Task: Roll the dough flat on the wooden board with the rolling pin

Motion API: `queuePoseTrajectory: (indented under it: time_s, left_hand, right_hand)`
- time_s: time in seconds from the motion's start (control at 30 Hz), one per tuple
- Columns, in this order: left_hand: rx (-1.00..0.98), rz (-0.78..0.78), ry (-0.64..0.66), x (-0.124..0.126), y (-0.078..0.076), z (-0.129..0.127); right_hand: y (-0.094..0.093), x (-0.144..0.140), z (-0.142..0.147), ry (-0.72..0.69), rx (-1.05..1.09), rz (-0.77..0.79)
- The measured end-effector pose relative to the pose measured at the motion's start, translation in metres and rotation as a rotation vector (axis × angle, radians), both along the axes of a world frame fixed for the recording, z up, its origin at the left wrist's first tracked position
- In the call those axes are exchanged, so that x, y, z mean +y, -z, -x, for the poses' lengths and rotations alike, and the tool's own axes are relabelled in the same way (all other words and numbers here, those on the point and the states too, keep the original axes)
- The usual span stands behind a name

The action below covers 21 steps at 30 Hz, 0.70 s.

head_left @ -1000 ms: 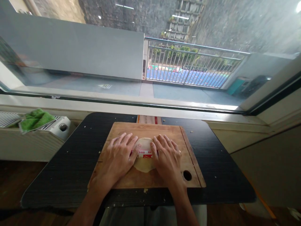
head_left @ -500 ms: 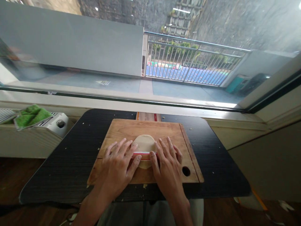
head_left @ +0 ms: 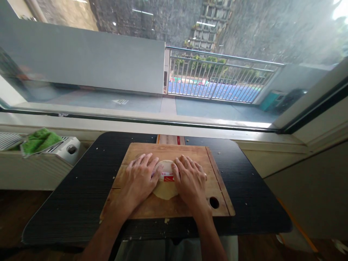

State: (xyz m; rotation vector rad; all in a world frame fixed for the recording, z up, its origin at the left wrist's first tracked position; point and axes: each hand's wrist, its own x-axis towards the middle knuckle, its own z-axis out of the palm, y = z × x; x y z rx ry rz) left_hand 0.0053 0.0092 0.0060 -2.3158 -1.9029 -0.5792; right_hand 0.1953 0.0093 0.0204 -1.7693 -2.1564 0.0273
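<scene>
Both flat hands hide the ends of the red-and-white labelled roller [head_left: 166,177]; its print is too small to read. The red-and-tan box [head_left: 170,139] sits mostly behind the wooden cutting board [head_left: 174,206].

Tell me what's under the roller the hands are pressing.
Under the labelled roller lies a flat round of dough on the wooden board. The left hand and right hand hide its ends.

Our left hand [head_left: 140,181] and right hand [head_left: 190,181] are bare, as are both forearms, with no sleeves in view. We wear a thin ring on one right-hand finger.
</scene>
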Motion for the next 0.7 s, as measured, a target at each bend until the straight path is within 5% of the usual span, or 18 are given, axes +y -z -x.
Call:
queuePoseTrajectory:
  time_s: [0.37, 0.7]
  left_hand:
    - [-0.005, -0.020, 0.062, -0.046, 0.006, 0.002]
    - [0.029, 0.044, -0.015, -0.014, -0.002, -0.004]
  right_hand:
    - [0.016, -0.048, -0.006, 0.006, 0.082, -0.091]
    - [0.007, -0.016, -0.003, -0.016, 0.068, -0.074]
